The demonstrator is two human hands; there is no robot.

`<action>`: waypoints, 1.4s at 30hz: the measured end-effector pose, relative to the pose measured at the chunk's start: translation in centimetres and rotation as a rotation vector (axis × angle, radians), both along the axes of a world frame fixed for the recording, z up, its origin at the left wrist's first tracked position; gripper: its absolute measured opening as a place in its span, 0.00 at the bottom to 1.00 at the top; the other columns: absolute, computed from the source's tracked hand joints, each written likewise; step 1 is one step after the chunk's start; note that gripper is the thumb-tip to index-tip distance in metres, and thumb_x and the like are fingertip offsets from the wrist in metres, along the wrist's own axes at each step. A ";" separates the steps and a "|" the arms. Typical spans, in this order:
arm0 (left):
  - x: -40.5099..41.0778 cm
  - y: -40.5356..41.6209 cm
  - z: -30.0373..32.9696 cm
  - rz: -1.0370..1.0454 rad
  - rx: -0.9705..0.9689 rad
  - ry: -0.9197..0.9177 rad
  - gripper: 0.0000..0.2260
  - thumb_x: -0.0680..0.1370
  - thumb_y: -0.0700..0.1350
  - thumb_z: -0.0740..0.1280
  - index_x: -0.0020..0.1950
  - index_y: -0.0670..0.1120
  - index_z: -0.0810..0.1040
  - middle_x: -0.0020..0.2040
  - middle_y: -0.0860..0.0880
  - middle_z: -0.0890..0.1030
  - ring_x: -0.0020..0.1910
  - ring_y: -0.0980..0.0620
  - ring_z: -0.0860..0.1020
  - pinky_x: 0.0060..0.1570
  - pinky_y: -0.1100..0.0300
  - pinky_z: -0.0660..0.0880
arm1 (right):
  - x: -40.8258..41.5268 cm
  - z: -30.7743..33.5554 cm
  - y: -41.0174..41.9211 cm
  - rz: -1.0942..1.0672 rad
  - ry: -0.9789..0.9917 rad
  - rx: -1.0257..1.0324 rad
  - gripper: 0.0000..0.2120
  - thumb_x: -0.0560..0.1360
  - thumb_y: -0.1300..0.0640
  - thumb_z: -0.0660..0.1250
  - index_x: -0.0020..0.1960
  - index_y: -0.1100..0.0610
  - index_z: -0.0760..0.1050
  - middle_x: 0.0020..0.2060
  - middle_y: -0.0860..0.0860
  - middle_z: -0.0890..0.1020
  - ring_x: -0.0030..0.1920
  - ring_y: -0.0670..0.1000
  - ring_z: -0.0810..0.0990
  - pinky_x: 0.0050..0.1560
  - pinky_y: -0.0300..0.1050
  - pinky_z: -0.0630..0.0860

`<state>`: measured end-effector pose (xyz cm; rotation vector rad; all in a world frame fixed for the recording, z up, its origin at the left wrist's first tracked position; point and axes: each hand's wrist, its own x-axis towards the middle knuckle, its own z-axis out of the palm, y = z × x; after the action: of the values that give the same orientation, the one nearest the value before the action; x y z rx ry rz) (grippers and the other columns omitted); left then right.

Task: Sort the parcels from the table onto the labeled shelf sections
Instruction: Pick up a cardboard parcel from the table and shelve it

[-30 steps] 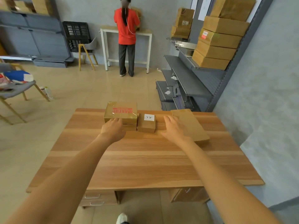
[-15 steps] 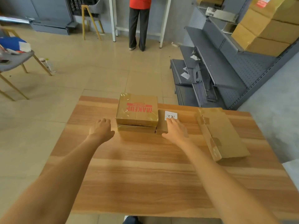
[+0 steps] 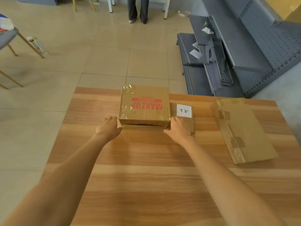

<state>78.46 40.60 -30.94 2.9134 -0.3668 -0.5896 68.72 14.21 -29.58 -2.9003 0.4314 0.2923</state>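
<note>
Head cam, looking down over a wood-grain table (image 3: pixel 146 185) with both bare arms stretched out toward the far edge.

Left hand (image 3: pixel 108 128) sits at the left side of the two stacked boxes, fingers pretty much straight and together, thumb pointing toward the bottom box (image 3: pixel 143 127). It looks like it's touching or just about touching the stack's lower left corner, can't say for sure which. Not wrapped around anything.

Right hand (image 3: pixel 179 128) lies flat on the near end of the small labeled parcel (image 3: pixel 187 118), fingers straight and pointing away, thumb stuck out left toward the stack. So it's resting on top, no curl, no pinch.

The stack: a taped MAKEUP box (image 3: pixel 144 106) with red print reading upside down from here, sitting on the flatter box underneath. The small parcel is right up against its right side and has a white handwritten label (image 3: pixel 184 110) on top.

Well off to the right on the same table there's a long flat cardboard parcel (image 3: pixel 244 129) with tape strips, lying at an angle.

Past the table: grey metal shelving (image 3: pixel 254 51) with loose shelf panels (image 3: pixel 202 62) and paper scraps on the tile floor, a person's legs (image 3: pixel 138 9) at the top, chair legs (image 3: pixel 24 44) on the left.
</note>
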 end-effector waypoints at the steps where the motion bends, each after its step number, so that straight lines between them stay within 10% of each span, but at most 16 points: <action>1: 0.0 -0.3 -0.2 0.003 -0.021 -0.007 0.19 0.80 0.52 0.62 0.66 0.42 0.69 0.64 0.44 0.73 0.64 0.44 0.71 0.54 0.50 0.72 | 0.0 -0.2 0.1 -0.018 -0.009 0.045 0.18 0.76 0.48 0.67 0.57 0.60 0.71 0.54 0.54 0.75 0.56 0.54 0.73 0.50 0.48 0.73; 13: 0.4 0.0 4.3 0.070 -0.378 -0.133 0.14 0.83 0.51 0.56 0.57 0.44 0.76 0.53 0.44 0.80 0.51 0.41 0.77 0.41 0.54 0.68 | 1.9 4.9 0.8 -0.209 -0.300 0.435 0.12 0.80 0.50 0.62 0.48 0.60 0.74 0.45 0.54 0.79 0.49 0.56 0.77 0.48 0.50 0.73; 17: 0.5 0.1 8.2 0.148 -0.461 -0.215 0.19 0.82 0.54 0.55 0.33 0.49 0.71 0.33 0.49 0.76 0.39 0.42 0.76 0.33 0.55 0.63 | 2.0 8.7 0.9 -0.317 -0.419 0.946 0.23 0.77 0.46 0.66 0.69 0.52 0.71 0.59 0.38 0.76 0.63 0.42 0.72 0.56 0.34 0.68; 21: 0.7 -0.5 12.5 0.224 -0.501 -0.280 0.26 0.81 0.58 0.55 0.30 0.43 0.70 0.28 0.47 0.74 0.32 0.45 0.74 0.32 0.55 0.66 | 1.6 10.5 0.9 -0.321 -0.393 0.999 0.32 0.74 0.42 0.68 0.75 0.45 0.62 0.69 0.40 0.71 0.66 0.41 0.68 0.66 0.45 0.64; 27: -0.6 -0.4 16.8 0.191 -0.680 -0.215 0.27 0.81 0.62 0.53 0.42 0.41 0.77 0.39 0.46 0.81 0.41 0.47 0.77 0.41 0.54 0.71 | 1.5 13.5 0.6 -0.394 -0.498 0.914 0.09 0.75 0.45 0.67 0.48 0.49 0.78 0.41 0.42 0.81 0.44 0.45 0.79 0.41 0.40 0.73; 31: -2.1 0.3 17.4 0.009 -1.047 0.084 0.24 0.74 0.66 0.61 0.61 0.52 0.77 0.56 0.57 0.82 0.56 0.59 0.79 0.58 0.59 0.74 | 1.3 15.8 -0.5 -0.503 -0.511 0.909 0.14 0.73 0.42 0.68 0.33 0.48 0.74 0.29 0.41 0.77 0.36 0.45 0.76 0.36 0.42 0.69; 37: -2.6 -1.0 16.0 0.042 -1.182 -0.037 0.24 0.71 0.43 0.75 0.65 0.57 0.74 0.52 0.61 0.83 0.51 0.62 0.81 0.46 0.67 0.77 | 0.8 18.3 -1.6 -0.550 -0.456 1.036 0.20 0.71 0.39 0.70 0.53 0.52 0.77 0.50 0.52 0.83 0.52 0.54 0.81 0.58 0.58 0.76; 42: -2.7 -2.0 17.2 0.094 -1.163 -0.196 0.11 0.73 0.46 0.74 0.48 0.62 0.78 0.44 0.63 0.83 0.44 0.65 0.81 0.36 0.70 0.75 | -2.0 19.9 -2.2 -0.436 -0.579 1.272 0.40 0.59 0.31 0.72 0.64 0.52 0.73 0.54 0.49 0.83 0.54 0.49 0.82 0.60 0.52 0.77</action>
<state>75.76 38.56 -13.70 1.8357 -0.4022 -0.0068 66.71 12.00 -9.68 -1.4916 0.4909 -0.2676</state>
